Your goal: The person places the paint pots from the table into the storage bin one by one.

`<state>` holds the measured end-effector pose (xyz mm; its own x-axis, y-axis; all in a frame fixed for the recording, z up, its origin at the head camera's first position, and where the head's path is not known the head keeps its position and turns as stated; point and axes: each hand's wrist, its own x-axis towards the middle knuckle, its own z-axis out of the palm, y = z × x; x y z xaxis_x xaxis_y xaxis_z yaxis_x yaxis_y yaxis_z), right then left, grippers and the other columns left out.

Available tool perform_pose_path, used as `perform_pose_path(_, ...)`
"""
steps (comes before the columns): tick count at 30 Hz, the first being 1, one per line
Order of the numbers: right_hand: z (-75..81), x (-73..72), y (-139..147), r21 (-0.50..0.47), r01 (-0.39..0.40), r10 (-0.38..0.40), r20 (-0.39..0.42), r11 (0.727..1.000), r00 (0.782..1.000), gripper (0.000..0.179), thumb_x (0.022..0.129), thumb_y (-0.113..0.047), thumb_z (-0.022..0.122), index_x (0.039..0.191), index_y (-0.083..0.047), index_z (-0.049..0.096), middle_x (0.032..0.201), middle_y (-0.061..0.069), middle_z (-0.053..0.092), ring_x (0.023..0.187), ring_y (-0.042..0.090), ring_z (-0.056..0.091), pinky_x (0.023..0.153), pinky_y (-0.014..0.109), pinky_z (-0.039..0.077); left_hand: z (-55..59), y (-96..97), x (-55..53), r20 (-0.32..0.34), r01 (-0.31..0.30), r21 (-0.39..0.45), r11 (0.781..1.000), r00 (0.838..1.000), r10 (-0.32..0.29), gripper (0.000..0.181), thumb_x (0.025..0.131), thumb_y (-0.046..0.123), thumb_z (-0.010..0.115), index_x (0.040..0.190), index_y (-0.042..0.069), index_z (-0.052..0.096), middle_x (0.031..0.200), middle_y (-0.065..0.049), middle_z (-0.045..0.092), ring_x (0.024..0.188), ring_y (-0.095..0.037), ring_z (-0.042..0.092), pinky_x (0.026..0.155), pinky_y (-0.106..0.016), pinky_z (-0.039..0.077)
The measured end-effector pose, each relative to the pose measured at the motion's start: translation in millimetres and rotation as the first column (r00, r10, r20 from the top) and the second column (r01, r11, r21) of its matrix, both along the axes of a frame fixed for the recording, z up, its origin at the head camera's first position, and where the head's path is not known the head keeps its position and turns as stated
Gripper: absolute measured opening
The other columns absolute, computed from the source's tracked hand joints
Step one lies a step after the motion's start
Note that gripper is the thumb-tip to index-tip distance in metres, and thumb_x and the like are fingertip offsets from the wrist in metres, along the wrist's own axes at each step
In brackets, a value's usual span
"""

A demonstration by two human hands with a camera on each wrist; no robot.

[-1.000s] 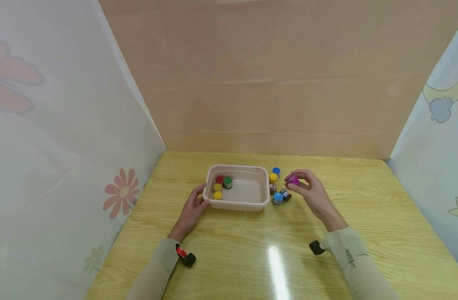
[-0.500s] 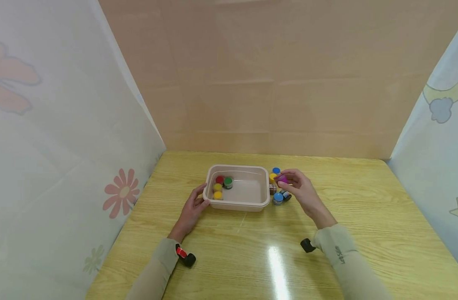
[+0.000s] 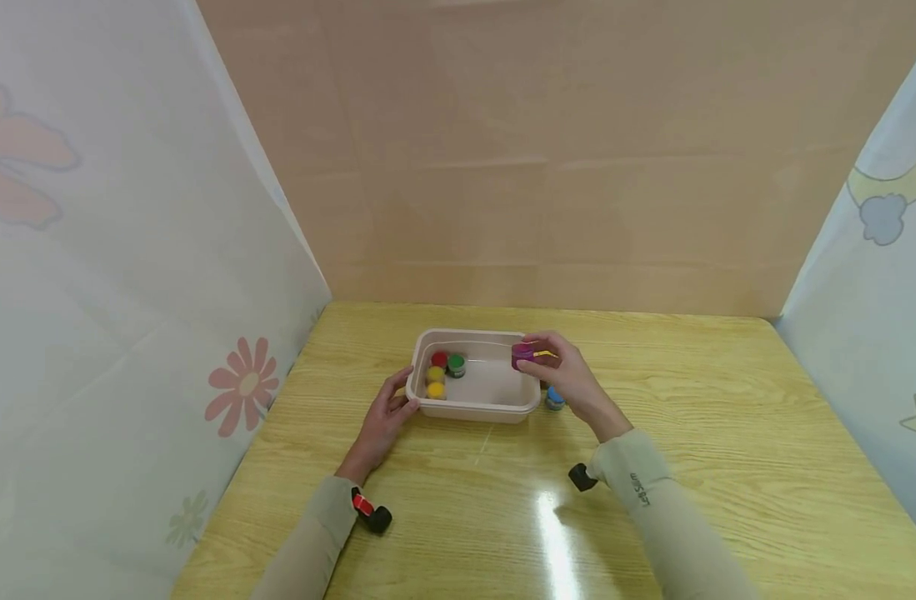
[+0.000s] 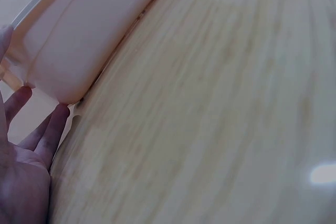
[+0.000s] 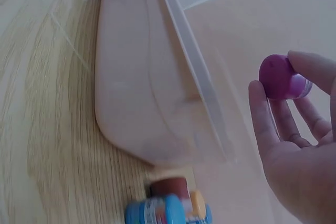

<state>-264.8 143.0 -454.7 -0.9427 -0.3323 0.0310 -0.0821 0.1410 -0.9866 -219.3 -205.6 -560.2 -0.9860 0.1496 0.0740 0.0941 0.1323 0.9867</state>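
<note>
My right hand (image 3: 561, 367) pinches a small purple paint jar (image 3: 522, 356) between thumb and fingers. It holds the jar (image 5: 283, 77) above the right end of a pale pink plastic tub (image 3: 473, 407). In the tub's left part are jars with a red lid (image 3: 438, 359), a green lid (image 3: 456, 363) and yellow lids (image 3: 436, 390). My left hand (image 3: 382, 421) rests at the tub's front left corner. In the left wrist view its nearly straight fingers (image 4: 52, 129) touch the tub's outside, and the thumb lies at the rim.
Just right of the tub stands a blue-lidded jar (image 3: 555, 398). The right wrist view shows a brown jar (image 5: 169, 187) and a yellow lid (image 5: 197, 204) beside it. My right hand hides other jars from the head view. A brown backdrop (image 3: 540, 208) closes off the table's far edge.
My right hand has carried the purple jar leftward, from right of the loose jars to over the tub's right end. The left hand and tub have stayed put.
</note>
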Motion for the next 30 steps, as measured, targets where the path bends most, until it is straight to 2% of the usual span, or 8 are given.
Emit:
perform_pose_path(6, -2.8, -6.1, -23.8, 0.040, -0.060, 0.061, -0.004, 0.997, 0.998, 0.052, 0.098, -0.011, 0.072, 0.145, 0.000, 0.053, 0.136, 0.021, 0.059, 0.116, 0.029, 0.065, 0.096, 0.028, 0.055, 0.6, 0.5, 0.1, 0.006, -0.007, -0.004, 1.000, 1.000, 0.007, 0.059, 0.104, 0.035, 0.064, 0.156, 0.039, 0.038, 0.162, -0.008, 0.038, 0.141, -0.040, 0.052, 0.112, -0.053, 0.047)
perform_pose_path(13, -5.8, -13.4, -42.5, 0.077, -0.075, 0.072, 0.050, 0.994, 0.996, 0.051, 0.096, -0.012, 0.075, 0.143, -0.006, 0.057, 0.137, 0.014, 0.061, 0.121, 0.031, 0.064, 0.101, 0.034, 0.056, 0.5, 0.9, -0.2, 0.013, -0.010, 0.000, 1.000, 1.000, 0.010, 0.059, 0.104, 0.035, 0.064, 0.156, 0.040, 0.038, 0.162, -0.008, 0.038, 0.140, -0.038, 0.052, 0.112, -0.052, 0.047)
perform_pose_path(19, -10.9, -22.4, -56.5, 0.120, -0.104, 0.109, -0.032, 0.987, 0.994, 0.046, 0.095, -0.014, 0.077, 0.137, -0.001, 0.062, 0.129, 0.014, 0.067, 0.114, 0.029, 0.067, 0.099, 0.036, 0.058, 1.6, 0.8, 0.1, 0.004, -0.011, -0.007, 1.000, 1.000, 0.011, 0.058, 0.104, 0.034, 0.064, 0.156, 0.039, 0.038, 0.161, -0.009, 0.039, 0.140, -0.039, 0.053, 0.112, -0.054, 0.047)
perform_pose_path(22, -13.5, -26.0, -63.2, 0.164, -0.080, 0.096, -0.091, 0.983, 0.991, 0.040, 0.093, -0.014, 0.079, 0.130, -0.002, 0.068, 0.123, 0.015, 0.071, 0.106, 0.027, 0.068, 0.095, 0.036, 0.058, 1.7, 1.0, 0.1, 0.005, -0.013, -0.011, 1.000, 1.000, 0.013, 0.058, 0.105, 0.033, 0.064, 0.157, 0.038, 0.039, 0.162, -0.009, 0.039, 0.140, -0.039, 0.052, 0.113, -0.055, 0.046)
perform_pose_path(24, -15.4, -28.0, -68.0, 0.192, -0.056, 0.076, -0.099, 0.980, 0.992, 0.037, 0.092, -0.014, 0.081, 0.126, -0.004, 0.070, 0.120, 0.014, 0.071, 0.101, 0.025, 0.067, 0.091, 0.035, 0.058, 1.4, 1.3, 0.0, 0.006, -0.017, -0.012, 1.000, 1.000, 0.017, 0.058, 0.105, 0.032, 0.064, 0.157, 0.038, 0.039, 0.162, -0.009, 0.039, 0.140, -0.039, 0.053, 0.112, -0.054, 0.046)
perform_pose_path(30, -23.5, -32.0, -80.1, 0.271, -0.027, 0.029, -0.005, 0.962, 1.000, 0.037, 0.090, -0.019, 0.083, 0.124, -0.014, 0.071, 0.118, 0.007, 0.071, 0.097, 0.021, 0.065, 0.084, 0.031, 0.056, 0.6, 1.9, -0.7, 0.008, -0.022, -0.011, 1.000, 1.000, 0.022, 0.058, 0.104, 0.031, 0.064, 0.157, 0.036, 0.039, 0.161, -0.008, 0.040, 0.139, -0.037, 0.054, 0.111, -0.049, 0.048)
